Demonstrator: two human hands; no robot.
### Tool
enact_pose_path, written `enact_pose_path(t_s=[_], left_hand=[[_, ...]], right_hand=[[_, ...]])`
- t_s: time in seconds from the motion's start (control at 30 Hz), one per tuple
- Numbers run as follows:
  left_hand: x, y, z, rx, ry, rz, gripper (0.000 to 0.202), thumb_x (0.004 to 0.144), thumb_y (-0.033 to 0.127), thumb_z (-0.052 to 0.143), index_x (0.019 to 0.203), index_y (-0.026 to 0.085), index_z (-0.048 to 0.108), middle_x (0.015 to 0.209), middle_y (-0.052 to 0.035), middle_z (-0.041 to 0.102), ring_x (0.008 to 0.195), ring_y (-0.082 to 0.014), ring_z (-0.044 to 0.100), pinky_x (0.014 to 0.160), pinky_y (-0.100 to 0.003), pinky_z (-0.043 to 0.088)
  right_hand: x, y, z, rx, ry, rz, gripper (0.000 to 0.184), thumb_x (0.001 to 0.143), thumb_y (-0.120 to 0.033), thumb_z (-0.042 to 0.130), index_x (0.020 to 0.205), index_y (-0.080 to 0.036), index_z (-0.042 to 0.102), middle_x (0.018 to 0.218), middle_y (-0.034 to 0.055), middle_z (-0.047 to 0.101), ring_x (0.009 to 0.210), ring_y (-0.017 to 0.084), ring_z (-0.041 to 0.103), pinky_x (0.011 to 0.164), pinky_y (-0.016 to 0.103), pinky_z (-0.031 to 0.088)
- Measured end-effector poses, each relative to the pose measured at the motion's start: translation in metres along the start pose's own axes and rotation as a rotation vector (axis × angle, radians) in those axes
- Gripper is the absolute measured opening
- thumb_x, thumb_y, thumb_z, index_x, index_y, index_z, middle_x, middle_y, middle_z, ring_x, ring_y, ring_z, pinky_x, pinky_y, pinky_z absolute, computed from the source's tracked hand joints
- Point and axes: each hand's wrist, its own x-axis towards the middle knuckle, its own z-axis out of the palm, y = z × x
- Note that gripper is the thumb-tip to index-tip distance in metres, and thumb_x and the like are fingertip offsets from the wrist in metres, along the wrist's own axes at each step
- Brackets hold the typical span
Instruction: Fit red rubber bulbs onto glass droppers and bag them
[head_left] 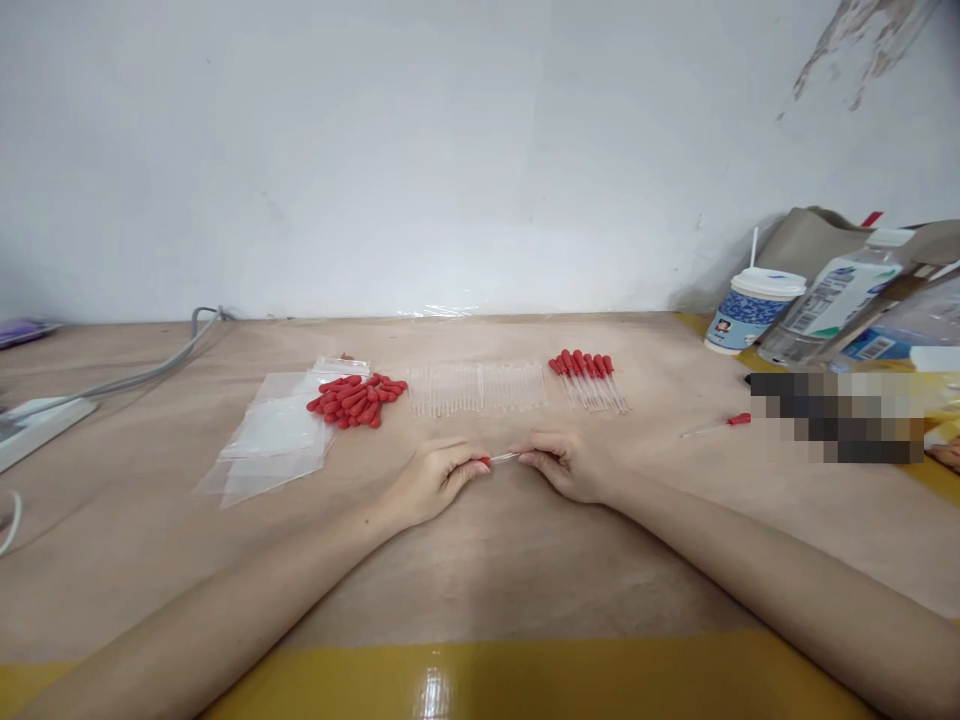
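Right, across the one wooden tabletop point(465, 590) come two bare hands, and they meet at its middle: the left hand point(442, 478) pinching between thumb and fingers, the right hand point(562, 465) doing likewise opposite. The right has the clear tube point(504, 457), the left has the red bulb point(485, 462), and the pair sits in line just above the wood, in front of the row; how deep the tube is seated, I can't tell. To do this well, I'd say, keep that right-hand pinch close to the bulb so the thin stem can't bow, hold both on one straight axis, and push with a small twist, the left steadying the neck without squashing it. Now the count, biggest first! Off to the right, at least one clear bottle point(836, 295) and one paper cup point(750, 310). On the left, plastic bags point(262, 440), at least two, overlapping too much for more. Centre stage, the row of clear tubes point(450, 390), dozens by the look of it, too fine to number. Beyond its right end, a fan of capped droppers point(589, 375), six or seven, tops crowding together; one lone dropper point(739, 419) lies well apart to the right. And smallest, the heap of loose bulbs point(352, 400), twenty-odd at a guess, the lower ones hidden.
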Motion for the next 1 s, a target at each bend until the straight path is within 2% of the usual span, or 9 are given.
enact_pose_path(t_s=[0.17, 0.27, 0.43, 0.57, 0.73, 1.0], left_hand=[[0.001, 0.001, 0.003, 0.061, 0.024, -0.028, 0.019, 0.089, 0.026, 0.046, 0.089, 0.017, 0.063, 0.076, -0.0020, 0.064, 0.070, -0.0130, 0.058, 0.065, -0.023, 0.044], [0.001, -0.002, 0.003, 0.081, 0.058, -0.062, 0.020, 0.087, 0.029, 0.049, 0.089, 0.016, 0.064, 0.074, -0.0020, 0.063, 0.065, -0.0127, 0.058, 0.062, -0.024, 0.045], [0.000, -0.009, 0.002, -0.076, 0.080, -0.149, 0.024, 0.080, 0.034, 0.059, 0.097, 0.017, 0.064, 0.089, -0.0038, 0.068, 0.075, -0.0146, 0.063, 0.067, -0.025, 0.050], [-0.001, -0.009, 0.002, -0.131, 0.056, -0.230, 0.023, 0.081, 0.034, 0.058, 0.095, 0.018, 0.066, 0.087, -0.0021, 0.070, 0.074, -0.0146, 0.064, 0.068, -0.025, 0.051], [-0.002, -0.007, 0.002, -0.083, 0.043, -0.174, 0.018, 0.080, 0.029, 0.059, 0.091, 0.019, 0.068, 0.080, -0.0004, 0.071, 0.067, -0.0129, 0.063, 0.061, -0.022, 0.049], [-0.001, -0.007, 0.004, -0.089, 0.022, -0.105, 0.018, 0.082, 0.027, 0.057, 0.095, 0.018, 0.067, 0.087, -0.0020, 0.071, 0.074, -0.0139, 0.065, 0.067, -0.023, 0.050]], right_hand=[[0.000, -0.005, 0.000, -0.310, 0.041, -0.111, 0.022, 0.086, -0.015, 0.042, 0.091, -0.018, 0.063, 0.074, 0.0037, 0.063, 0.066, 0.014, 0.055, 0.065, 0.028, 0.040], [-0.002, -0.010, 0.003, -0.424, 0.094, -0.103, 0.023, 0.085, -0.013, 0.040, 0.090, -0.016, 0.062, 0.075, 0.0065, 0.062, 0.067, 0.015, 0.054, 0.065, 0.029, 0.040], [-0.002, -0.010, 0.003, -0.188, 0.099, 0.032, 0.014, 0.088, -0.022, 0.043, 0.088, -0.018, 0.057, 0.077, 0.0032, 0.063, 0.068, 0.013, 0.057, 0.060, 0.023, 0.043], [-0.002, -0.009, 0.000, -0.168, 0.094, -0.004, 0.016, 0.089, -0.023, 0.041, 0.086, -0.018, 0.056, 0.075, 0.0030, 0.063, 0.065, 0.012, 0.056, 0.058, 0.023, 0.042], [-0.004, -0.007, 0.006, -0.206, 0.105, -0.089, 0.020, 0.090, -0.023, 0.039, 0.085, -0.017, 0.057, 0.070, 0.0033, 0.061, 0.062, 0.012, 0.053, 0.056, 0.023, 0.039], [-0.004, -0.012, 0.012, -0.262, 0.073, -0.065, 0.024, 0.089, -0.023, 0.038, 0.082, -0.016, 0.060, 0.065, 0.0025, 0.059, 0.057, 0.011, 0.051, 0.053, 0.022, 0.036]])
